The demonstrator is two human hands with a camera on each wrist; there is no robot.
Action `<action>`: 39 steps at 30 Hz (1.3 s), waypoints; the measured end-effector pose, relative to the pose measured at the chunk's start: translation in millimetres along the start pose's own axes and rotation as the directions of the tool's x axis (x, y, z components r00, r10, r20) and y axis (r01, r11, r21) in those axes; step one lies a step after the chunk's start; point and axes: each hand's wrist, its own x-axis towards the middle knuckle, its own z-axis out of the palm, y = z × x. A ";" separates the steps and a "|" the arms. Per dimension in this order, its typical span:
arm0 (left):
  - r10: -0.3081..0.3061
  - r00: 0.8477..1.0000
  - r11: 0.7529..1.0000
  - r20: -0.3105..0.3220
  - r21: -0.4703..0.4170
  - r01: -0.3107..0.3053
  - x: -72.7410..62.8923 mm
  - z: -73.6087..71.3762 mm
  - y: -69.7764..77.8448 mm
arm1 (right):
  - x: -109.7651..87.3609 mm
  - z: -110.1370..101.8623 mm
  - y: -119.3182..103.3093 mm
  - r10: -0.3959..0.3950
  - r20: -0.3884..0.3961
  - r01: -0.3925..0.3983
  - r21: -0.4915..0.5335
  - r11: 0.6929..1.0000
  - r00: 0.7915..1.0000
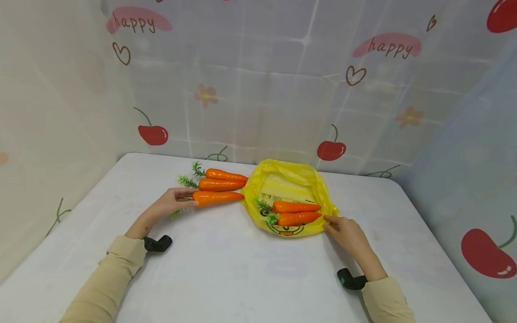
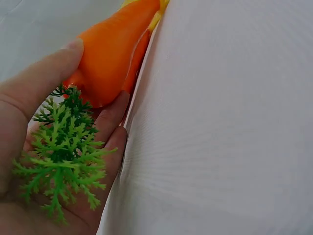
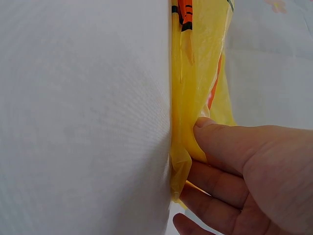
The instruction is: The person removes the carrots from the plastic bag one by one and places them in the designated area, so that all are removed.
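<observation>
Orange carrot (image 1: 218, 198) – nearest of three left of the bag (image 1: 288, 167) – pinched at its leafy end by the left hand (image 1: 173, 203); right hand (image 1: 348, 232) pinches the bag's right rim. I'd steady that rim and raise the tip over the left edge to avoid snagging.
</observation>
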 end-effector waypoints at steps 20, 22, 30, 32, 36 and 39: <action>0.013 0.999 0.996 -0.048 0.091 -0.008 2.3 4.4 5.8 | -0.7 -0.7 -1.3 -0.012 -0.003 0.012 0.002 1.000 1.000; 0.018 0.998 0.992 -0.060 0.122 -0.011 1.8 4.6 6.7 | -0.4 -0.3 -1.1 -0.011 -0.004 0.011 0.001 1.000 1.000; 0.033 0.993 0.985 -0.114 0.174 -0.013 2.5 8.2 7.8 | -1.0 -1.6 -2.0 -0.006 0.000 0.006 -0.001 1.000 1.000; 0.036 0.992 0.985 -0.120 0.173 -0.015 3.3 8.7 7.0 | -1.6 -2.1 -2.4 -0.009 -0.001 0.009 0.001 1.000 1.000; 0.061 0.992 0.984 -0.114 0.175 -0.040 4.1 8.5 5.5 | -2.7 -2.9 -2.9 -0.014 -0.002 0.014 -0.002 1.000 1.000; 0.071 0.992 0.985 -0.107 0.167 -0.052 3.2 8.4 6.2 | -2.7 -3.1 -2.6 -0.018 0.001 0.018 -0.003 1.000 1.000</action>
